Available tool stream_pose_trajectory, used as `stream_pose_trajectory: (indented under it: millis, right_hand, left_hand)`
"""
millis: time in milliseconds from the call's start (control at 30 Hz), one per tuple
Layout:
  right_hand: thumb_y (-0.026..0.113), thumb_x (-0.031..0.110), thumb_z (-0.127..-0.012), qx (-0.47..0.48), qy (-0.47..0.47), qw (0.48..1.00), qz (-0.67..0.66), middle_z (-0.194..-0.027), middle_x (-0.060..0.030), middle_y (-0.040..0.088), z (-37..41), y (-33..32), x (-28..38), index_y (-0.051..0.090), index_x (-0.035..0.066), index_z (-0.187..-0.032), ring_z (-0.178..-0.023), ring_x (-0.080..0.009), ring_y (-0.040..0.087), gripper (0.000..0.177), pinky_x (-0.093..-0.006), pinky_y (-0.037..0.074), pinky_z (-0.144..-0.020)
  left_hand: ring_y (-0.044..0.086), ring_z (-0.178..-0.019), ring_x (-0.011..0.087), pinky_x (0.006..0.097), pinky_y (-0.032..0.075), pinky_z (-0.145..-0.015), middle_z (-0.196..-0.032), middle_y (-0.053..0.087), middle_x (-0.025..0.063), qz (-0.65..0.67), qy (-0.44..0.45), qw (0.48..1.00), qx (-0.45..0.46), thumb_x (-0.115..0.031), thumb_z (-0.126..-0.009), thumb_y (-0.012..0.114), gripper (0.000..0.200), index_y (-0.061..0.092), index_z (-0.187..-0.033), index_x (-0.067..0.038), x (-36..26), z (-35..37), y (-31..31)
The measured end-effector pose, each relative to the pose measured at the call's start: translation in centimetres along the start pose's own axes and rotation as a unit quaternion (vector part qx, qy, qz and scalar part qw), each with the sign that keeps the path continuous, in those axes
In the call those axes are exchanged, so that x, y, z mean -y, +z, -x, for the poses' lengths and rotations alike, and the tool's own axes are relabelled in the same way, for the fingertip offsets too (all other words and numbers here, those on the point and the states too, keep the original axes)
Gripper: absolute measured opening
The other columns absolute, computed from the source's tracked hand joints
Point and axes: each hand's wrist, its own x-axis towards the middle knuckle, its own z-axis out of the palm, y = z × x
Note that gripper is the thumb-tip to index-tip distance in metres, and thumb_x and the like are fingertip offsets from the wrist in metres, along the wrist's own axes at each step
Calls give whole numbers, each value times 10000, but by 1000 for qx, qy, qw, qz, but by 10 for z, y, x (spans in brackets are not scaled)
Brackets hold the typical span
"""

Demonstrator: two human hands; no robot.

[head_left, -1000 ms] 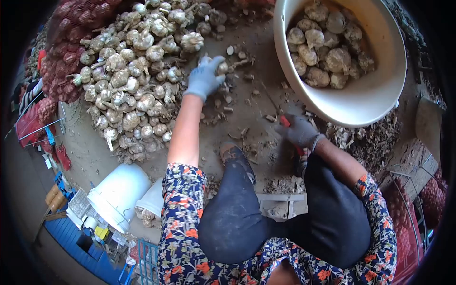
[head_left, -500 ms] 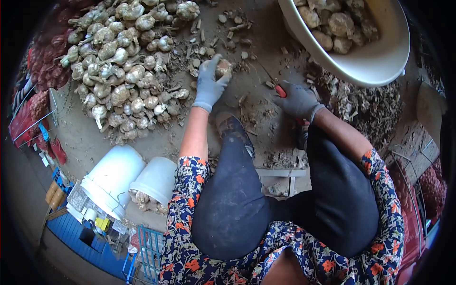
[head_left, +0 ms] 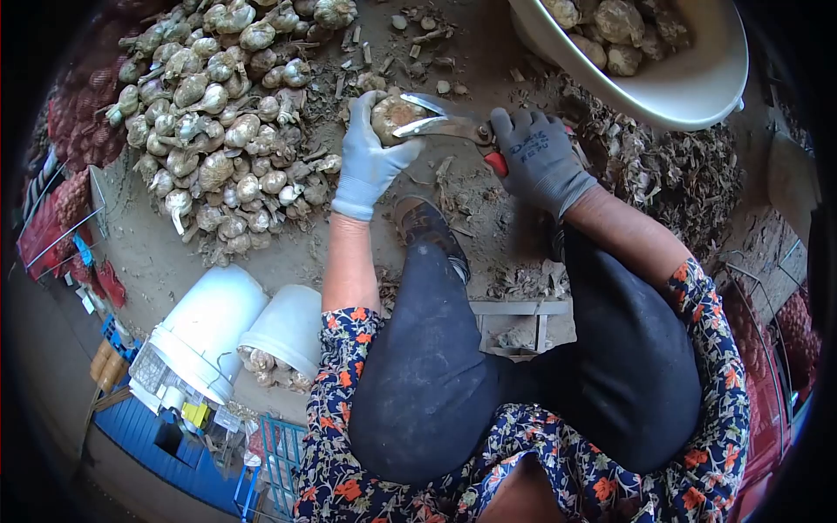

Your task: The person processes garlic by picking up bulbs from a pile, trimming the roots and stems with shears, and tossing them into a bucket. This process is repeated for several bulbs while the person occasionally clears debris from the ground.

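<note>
In a grey glove, my left hand (head_left: 370,152) is wrapped round a garlic bulb (head_left: 391,119) whose root side faces up. My right hand (head_left: 540,161), gloved too, grips the red handles of a pair of pruning shears (head_left: 453,128). The two blades are spread and lie over the right side of the bulb. To the left of my left hand is a large heap of garlic bulbs (head_left: 218,139) with stalks. Cut stalk pieces and dry scraps are scattered on the ground around both hands.
A white tub (head_left: 697,112) with garlic bulbs stands at upper right, above a pile of dry leaves and stalks (head_left: 663,183). Two white buckets, one large (head_left: 214,314) and one smaller with garlic (head_left: 292,327), lie at lower left. Red mesh sacks (head_left: 83,113) flank the left edge.
My right hand has raised the shears and brought them left, so the blades, now spread, reach the bulb. My left hand still holds the bulb, slightly further left and up.
</note>
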Motion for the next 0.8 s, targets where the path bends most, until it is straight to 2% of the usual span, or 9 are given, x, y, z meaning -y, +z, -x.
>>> stream_pose_trajectory:
  millis: [100,200,267,333,367,467,633,733,800]
  right_hand:
    - [626,389,-823,-72,-41,996,30,-958,-166,593,3,-9,-3,461,6,-1122,-905,-327,614,513,-460,468,-760]
    - [638,339,-798,-35,-42,998,36,-975,-175,564,5,-17,4,456,-2,-1135,-917,-318,571,512,-443,458,-784]
    - [633,331,-806,62,-36,996,54,-960,-176,571,5,-15,6,462,-15,-1097,-907,-313,585,483,-445,458,-782]
    - [624,339,-822,60,-54,996,41,-937,-174,590,7,-11,5,467,-21,-1088,-838,-313,614,474,-444,473,-736]
    - [616,347,-837,54,-72,995,30,-913,-172,609,8,-10,4,472,-26,-1080,-770,-313,643,468,-443,489,-690]
    - [610,332,-837,57,-49,997,-19,-859,-193,605,7,-11,6,460,-9,-1017,-773,-361,630,413,-454,499,-699]
    - [585,330,-864,69,-38,995,-56,-822,-200,625,7,-13,6,460,5,-1027,-724,-382,643,385,-478,517,-645]
    - [574,319,-872,104,-28,991,-83,-824,-186,640,6,-16,7,464,20,-1031,-719,-381,646,356,-480,516,-641]
    - [571,313,-873,134,-22,986,-94,-828,-178,646,7,-14,6,465,27,-1032,-718,-381,644,343,-475,513,-640]
  left_hand:
    - [583,-1003,205,308,482,-887,-1095,552,106,17,5,997,70,-140,-605,767,736,447,-1256,-14,-10,3,-11]
    - [568,-1005,145,269,461,-901,-1124,572,87,-26,9,995,98,-116,-621,753,713,466,-1264,-4,-21,7,-17]
    - [566,-1002,142,268,461,-900,-1119,572,84,-57,16,993,103,-118,-618,752,704,476,-1256,-6,-21,7,-20]
    - [565,-999,140,268,460,-900,-1115,573,80,-86,22,990,107,-119,-615,750,695,486,-1247,-8,-20,9,-21]
    - [564,-996,138,266,461,-895,-1107,574,75,-74,13,992,106,-120,-616,750,689,488,-1244,-7,-21,9,-21]
    - [564,-988,131,264,464,-884,-1092,578,67,-59,-12,992,109,-125,-622,753,679,491,-1237,-6,-23,7,-22]
    - [569,-967,121,265,470,-866,-1074,585,60,-4,-57,992,115,-142,-638,766,652,501,-1218,-5,-16,1,-21]
    - [599,-977,166,287,497,-854,-1068,610,103,4,-70,989,131,-236,-616,795,726,493,-1225,19,-13,0,-20]
    - [594,-992,164,286,494,-873,-1079,605,92,119,-159,967,158,-214,-603,801,747,491,-1240,20,-24,1,-20]
